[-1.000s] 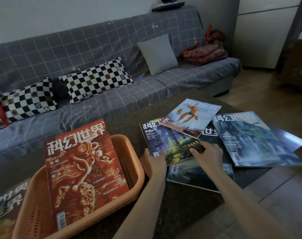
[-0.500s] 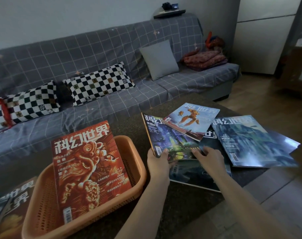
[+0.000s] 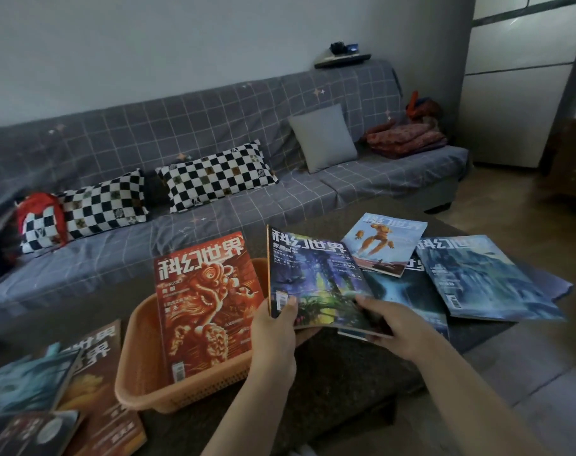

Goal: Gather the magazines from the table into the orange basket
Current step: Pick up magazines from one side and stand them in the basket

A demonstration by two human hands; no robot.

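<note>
I hold a blue-purple magazine (image 3: 313,278) lifted off the dark table (image 3: 339,373), just right of the orange basket (image 3: 141,373). My left hand (image 3: 275,330) grips its lower left corner, thumb on the cover. My right hand (image 3: 395,327) grips its lower right edge. A red magazine (image 3: 204,301) leans in the basket, sticking out over the far rim. Three more magazines lie on the table to the right: a light blue one with an orange robot (image 3: 383,246), a dark one (image 3: 408,294) partly covered, and a pale blue-grey one (image 3: 480,278).
Several other magazines (image 3: 92,383) lie at the table's left, beside the basket. Behind the table runs a grey checked sofa (image 3: 214,126) with checkerboard pillows and a grey cushion. Wooden floor (image 3: 526,366) shows to the right.
Both hands have lifted the blue-purple magazine off the pile and carried it left toward the basket. The view has shifted, so the basket and sofa sit further right.
</note>
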